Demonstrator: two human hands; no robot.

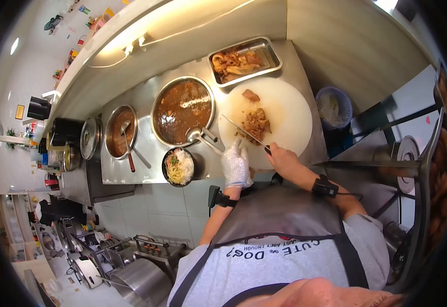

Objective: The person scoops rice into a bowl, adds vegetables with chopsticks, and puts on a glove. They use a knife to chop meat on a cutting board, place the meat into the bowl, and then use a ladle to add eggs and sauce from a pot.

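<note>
A long steel bench [113, 171] runs under a lit shelf, and it's fairly crowded. At the right end sits a round white chopping board [290, 128], nearly as deep as the bench. Just behind it, touching its far edge, is a rectangular steel tray [272, 53] of brown meat pieces. Left of the board stands a big pot [182, 110] of dark sauce, then a smaller pot [120, 132] with a ladle in it. A black bowl [179, 166] of noodles and rice sits at the front edge, below the big pot.
</note>
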